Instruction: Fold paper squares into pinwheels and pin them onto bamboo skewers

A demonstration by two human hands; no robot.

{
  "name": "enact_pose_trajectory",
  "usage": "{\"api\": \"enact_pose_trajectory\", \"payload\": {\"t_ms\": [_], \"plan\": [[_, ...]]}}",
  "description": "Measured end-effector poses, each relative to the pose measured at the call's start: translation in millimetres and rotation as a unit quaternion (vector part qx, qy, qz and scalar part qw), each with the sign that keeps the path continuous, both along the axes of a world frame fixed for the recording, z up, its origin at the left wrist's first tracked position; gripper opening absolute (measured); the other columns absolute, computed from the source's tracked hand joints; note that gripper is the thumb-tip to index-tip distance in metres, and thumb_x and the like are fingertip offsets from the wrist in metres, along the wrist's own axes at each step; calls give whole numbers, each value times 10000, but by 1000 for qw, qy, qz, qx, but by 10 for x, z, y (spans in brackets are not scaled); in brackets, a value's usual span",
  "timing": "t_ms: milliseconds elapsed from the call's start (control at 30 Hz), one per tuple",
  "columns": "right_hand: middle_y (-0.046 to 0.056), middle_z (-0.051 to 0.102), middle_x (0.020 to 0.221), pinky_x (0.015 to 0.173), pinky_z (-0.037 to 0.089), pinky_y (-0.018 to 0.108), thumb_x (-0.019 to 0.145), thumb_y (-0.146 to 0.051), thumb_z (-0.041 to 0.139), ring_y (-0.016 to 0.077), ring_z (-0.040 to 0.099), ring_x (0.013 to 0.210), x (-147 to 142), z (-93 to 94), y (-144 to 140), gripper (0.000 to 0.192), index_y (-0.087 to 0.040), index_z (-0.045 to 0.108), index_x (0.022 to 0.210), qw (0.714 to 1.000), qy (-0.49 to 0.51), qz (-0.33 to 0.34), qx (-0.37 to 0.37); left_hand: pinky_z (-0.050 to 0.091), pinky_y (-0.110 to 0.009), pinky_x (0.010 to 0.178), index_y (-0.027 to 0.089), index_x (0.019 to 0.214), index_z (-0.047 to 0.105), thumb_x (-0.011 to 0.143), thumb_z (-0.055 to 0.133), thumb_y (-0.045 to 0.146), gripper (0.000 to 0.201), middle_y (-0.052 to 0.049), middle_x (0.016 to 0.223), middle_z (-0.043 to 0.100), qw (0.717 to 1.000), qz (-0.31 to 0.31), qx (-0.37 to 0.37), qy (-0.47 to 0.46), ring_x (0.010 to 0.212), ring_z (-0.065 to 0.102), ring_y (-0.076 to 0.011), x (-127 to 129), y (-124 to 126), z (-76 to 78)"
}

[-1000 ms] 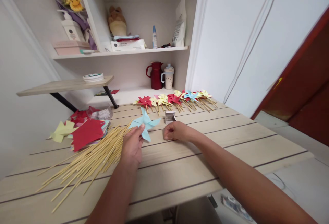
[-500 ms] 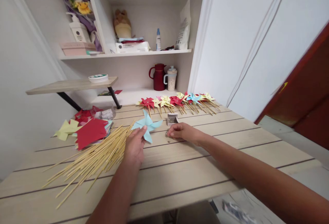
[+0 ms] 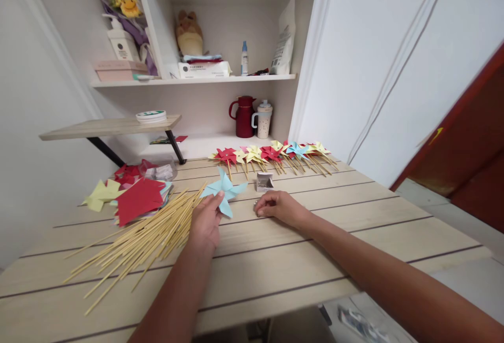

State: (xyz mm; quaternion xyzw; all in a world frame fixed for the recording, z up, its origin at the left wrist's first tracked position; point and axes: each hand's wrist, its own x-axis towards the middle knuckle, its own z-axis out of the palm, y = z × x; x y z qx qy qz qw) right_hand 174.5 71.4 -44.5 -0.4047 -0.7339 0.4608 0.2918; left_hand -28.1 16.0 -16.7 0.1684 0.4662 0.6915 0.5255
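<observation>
A light blue paper pinwheel (image 3: 224, 189) is pinched between the thumb and fingers of my left hand (image 3: 207, 219), just above the table. My right hand (image 3: 277, 207) is low over the tabletop, its fingertips drawn together at a tiny shiny item that is too small to name. Right behind those fingertips stands a small open box (image 3: 264, 182) with little bits inside. Beside my left hand, a spread pile of thin wooden sticks (image 3: 157, 235) covers the table.
Finished pinwheels on sticks (image 3: 271, 155) lie in a row along the back. Red paper sheets (image 3: 140, 202) and a yellow folded pinwheel (image 3: 100, 196) are at the left, below a raised wooden shelf (image 3: 110, 127). A red jug (image 3: 244, 117) and a cup (image 3: 263, 120) stand behind.
My right hand has shifted slightly down over the small item that lay on the table, which its fingers now cover. My left hand keeps its hold on the blue pinwheel.
</observation>
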Motion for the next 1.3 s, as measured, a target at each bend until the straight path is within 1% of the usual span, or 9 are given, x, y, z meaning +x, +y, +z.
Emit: {"api": "enact_pose_trajectory", "payload": {"t_ms": [133,300,467,600,700,833,933,1100,1300], "plan": [[33,681,770,672,443,266,735,-296,676,156,585,711,-15,-23,4,138,-168,721,759,999,-38,-10,26,503,-171,502,89,749,688,821,671,7,111,-17,698,664,1000,1,-4,-2,559,589,-69,-8,10,-12],[27,696,751,639,430,242,738,-213,621,136,574,670,-42,21,64,104,-160,709,750,995,-97,-5,9,504,-175,507,92,763,696,818,676,10,101,-21,692,669,1000,-2,-5,2,554,597,-76,-15,19,-19],[14,685,656,565,396,227,691,-169,666,129,555,599,-105,216,184,48,-160,712,681,979,-197,40,-37,507,-178,519,89,774,702,820,672,13,93,-29,701,680,1000,-9,-4,6,564,608,-82,-18,18,-18],[11,681,637,589,396,237,621,-147,746,155,580,652,-199,418,214,63,-170,690,604,960,-268,69,-36,506,-176,524,86,765,701,822,667,11,100,-21,676,673,1000,-14,-4,9,548,593,-76,-25,21,-21],[7,670,623,602,400,244,615,-154,766,164,592,665,-257,494,222,92,-171,679,593,950,-300,79,-38,507,-179,528,85,753,703,819,665,9,108,-23,675,674,1000,-20,-1,10,555,597,-79,-23,29,-25],[-19,616,558,582,400,237,612,-197,801,149,581,623,-274,472,262,159,-172,645,600,947,-307,80,-47,507,-182,539,85,727,705,806,680,15,108,-31,698,684,1000,-26,1,12,579,609,-82,-16,35,-30],[-33,587,528,544,392,226,613,-239,819,130,562,576,-255,420,291,206,-174,623,616,952,-292,75,-54,505,-185,550,90,721,707,781,714,29,86,-31,700,686,1000,-28,2,14,585,611,-86,-16,32,-36],[-37,561,496,509,392,226,623,-230,812,113,524,522,-241,359,307,212,-179,607,602,963,-258,59,-61,501,-190,559,93,717,705,749,760,53,75,-34,708,686,999,-35,6,18,593,612,-89,-25,25,-43],[-53,535,465,455,370,221,609,-243,819,99,491,460,-279,342,313,275,-192,551,577,966,-228,57,-104,502,-186,559,98,721,702,757,749,41,82,-30,705,680,999,-36,6,18,591,608,-85,-24,27,-43]]}}
